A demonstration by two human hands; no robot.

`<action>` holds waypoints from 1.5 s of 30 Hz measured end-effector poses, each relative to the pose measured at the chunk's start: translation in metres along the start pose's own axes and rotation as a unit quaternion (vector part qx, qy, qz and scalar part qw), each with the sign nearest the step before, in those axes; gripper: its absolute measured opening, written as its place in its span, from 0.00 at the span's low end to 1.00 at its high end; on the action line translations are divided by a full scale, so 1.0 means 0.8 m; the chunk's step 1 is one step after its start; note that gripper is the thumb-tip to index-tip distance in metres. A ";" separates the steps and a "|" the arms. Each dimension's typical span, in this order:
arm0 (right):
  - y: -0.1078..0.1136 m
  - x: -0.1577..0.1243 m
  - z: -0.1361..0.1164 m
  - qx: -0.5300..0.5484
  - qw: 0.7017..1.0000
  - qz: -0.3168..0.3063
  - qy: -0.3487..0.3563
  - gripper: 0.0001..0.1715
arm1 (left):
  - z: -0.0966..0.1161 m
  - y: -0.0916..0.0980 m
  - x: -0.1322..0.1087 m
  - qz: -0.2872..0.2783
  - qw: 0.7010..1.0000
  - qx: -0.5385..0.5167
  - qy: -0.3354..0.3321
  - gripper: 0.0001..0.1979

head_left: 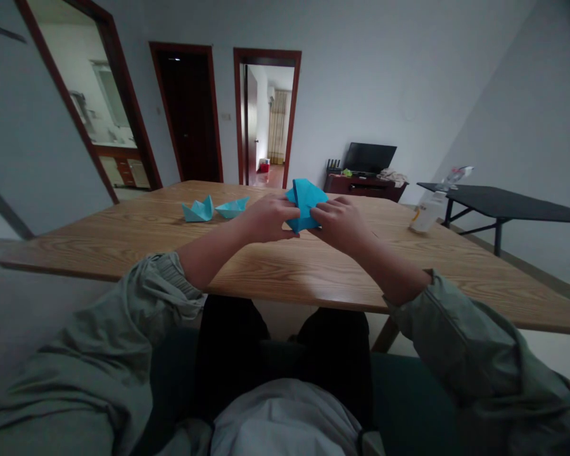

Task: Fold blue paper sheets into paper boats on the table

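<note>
A folded sheet of blue paper (pixel 304 197) is held up just above the wooden table, between my two hands. My left hand (pixel 270 218) grips its left side, fingers closed on the edge. On the opposite side, my right hand (pixel 339 220) pinches the lower right part of the paper. Layers and a dark slit show near its top. Two light blue paper boats stand on the table left of my hands: one boat (pixel 198 209) farther left, the other boat (pixel 232 208) close to my left forearm.
The wooden table (pixel 171 250) spreads out in front of me. At its right stands a translucent plastic jug (pixel 427 212). A black table (pixel 517 201) is beyond it. A television (pixel 370 158) rests on a low cabinet (pixel 365 187) by the back wall.
</note>
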State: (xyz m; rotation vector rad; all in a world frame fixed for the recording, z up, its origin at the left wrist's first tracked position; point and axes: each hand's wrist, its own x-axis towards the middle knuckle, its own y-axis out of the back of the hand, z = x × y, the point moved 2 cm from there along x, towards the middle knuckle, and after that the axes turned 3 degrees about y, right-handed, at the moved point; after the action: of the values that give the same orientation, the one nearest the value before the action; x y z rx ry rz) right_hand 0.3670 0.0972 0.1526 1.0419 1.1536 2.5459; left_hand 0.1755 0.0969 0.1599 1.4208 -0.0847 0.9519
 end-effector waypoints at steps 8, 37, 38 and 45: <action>0.002 -0.012 0.004 -0.024 0.999 0.031 -0.008 0.09 | -0.004 0.002 -0.004 -0.018 0.998 0.060 -0.003 0.05; 0.016 0.015 -0.015 0.491 0.807 0.175 -0.277 0.31 | 0.013 -0.008 0.015 0.263 0.941 -0.070 0.200 0.14; 0.016 0.015 -0.015 0.488 0.807 0.180 -0.281 0.33 | 0.013 -0.008 0.014 0.268 0.940 -0.067 0.201 0.14; 0.001 0.007 0.000 0.386 0.856 0.175 -0.297 0.33 | -0.011 -0.005 0.007 0.299 0.927 -0.063 0.215 0.09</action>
State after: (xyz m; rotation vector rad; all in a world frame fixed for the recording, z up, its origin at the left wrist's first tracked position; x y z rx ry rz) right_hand 0.3627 0.0990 0.1564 2.1805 1.9276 1.6474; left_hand 0.1770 0.1078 0.1578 1.0464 -0.2562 1.7142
